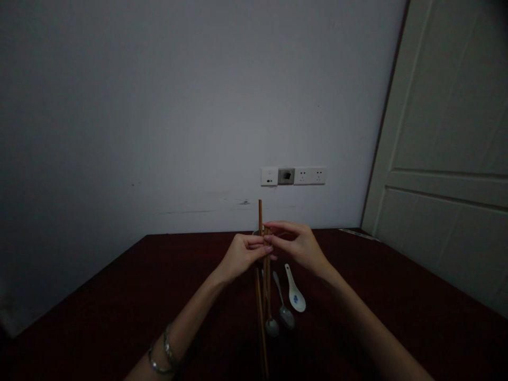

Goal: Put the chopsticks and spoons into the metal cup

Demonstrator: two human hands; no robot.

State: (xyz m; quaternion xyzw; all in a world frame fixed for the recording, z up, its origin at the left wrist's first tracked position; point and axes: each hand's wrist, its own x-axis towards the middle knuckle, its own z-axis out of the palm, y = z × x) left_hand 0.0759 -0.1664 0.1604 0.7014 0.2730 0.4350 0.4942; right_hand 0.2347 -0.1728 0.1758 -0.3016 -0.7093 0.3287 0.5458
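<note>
A pair of wooden chopsticks (269, 288) is held between my two hands. The fingers of my left hand (248, 253) are closed around them partway down. My right hand (297, 244) pinches them near their upper ends. Behind the hands, more wood (260, 211) rises higher, like chopstick ends, beside a partly hidden round rim; what it stands in is covered by my fingers. Other chopsticks (260, 317) lie on the dark red table, left of the held pair.
Just right of the chopsticks lie two metal spoons, one (272, 327) partly hidden and another (286, 316), then a white ceramic spoon (296, 299). The table (190, 275) meets a pale wall with a row of sockets (309, 175). A panelled door (444, 132) is at right.
</note>
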